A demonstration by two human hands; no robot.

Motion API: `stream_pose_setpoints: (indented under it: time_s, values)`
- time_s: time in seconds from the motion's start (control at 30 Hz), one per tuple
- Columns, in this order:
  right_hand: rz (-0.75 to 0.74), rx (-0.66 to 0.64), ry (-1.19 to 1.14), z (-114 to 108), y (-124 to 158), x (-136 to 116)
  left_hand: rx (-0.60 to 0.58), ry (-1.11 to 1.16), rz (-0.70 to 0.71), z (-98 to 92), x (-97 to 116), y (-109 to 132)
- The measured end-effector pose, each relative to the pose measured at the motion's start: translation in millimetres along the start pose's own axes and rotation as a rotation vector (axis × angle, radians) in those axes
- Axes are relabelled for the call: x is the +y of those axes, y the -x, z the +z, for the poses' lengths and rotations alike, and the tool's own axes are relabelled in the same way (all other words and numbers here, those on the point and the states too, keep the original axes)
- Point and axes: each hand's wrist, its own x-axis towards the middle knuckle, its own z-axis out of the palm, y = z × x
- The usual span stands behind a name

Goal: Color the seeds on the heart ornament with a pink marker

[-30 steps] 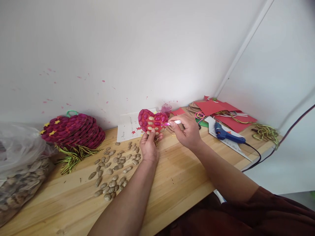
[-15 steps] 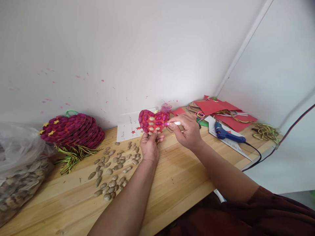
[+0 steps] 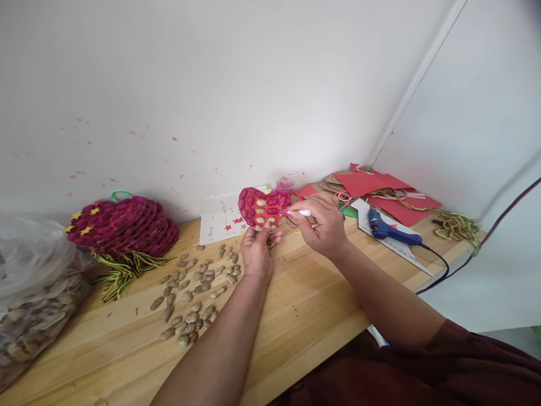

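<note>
Left hand: grip pinching peanut-studded heart panel above tabletop, lobes toward back edge | Right hand: grip closed round paintbrush, long axis near-level, tip pointing left toward panel

My left hand held a red heart by its lower edge while my right hand pinched a white brush, its pink tip at the heart's right part. Loose peanuts lay on the table beside my left forearm, with a bag and a magenta stack farther left; the glue gun rested to my right.
</note>
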Motion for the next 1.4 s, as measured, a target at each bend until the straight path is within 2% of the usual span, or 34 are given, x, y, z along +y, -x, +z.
stream_pose_setpoints:
  time_s: [0.4,1.2,1.4]
  values:
    - [-0.017,0.015,-0.005,-0.2,-0.3,1.9,0.012,-0.052,0.098,-3.3,-8.6,-3.3]
    - [0.04,-0.041,-0.023,-0.3,1.0,4.4,-0.042,-0.158,0.156,-4.1,-9.4,0.0]
    - [0.065,-0.009,-0.019,-0.8,0.2,5.5,-0.03,-0.158,0.17,-4.9,-11.6,-1.1]
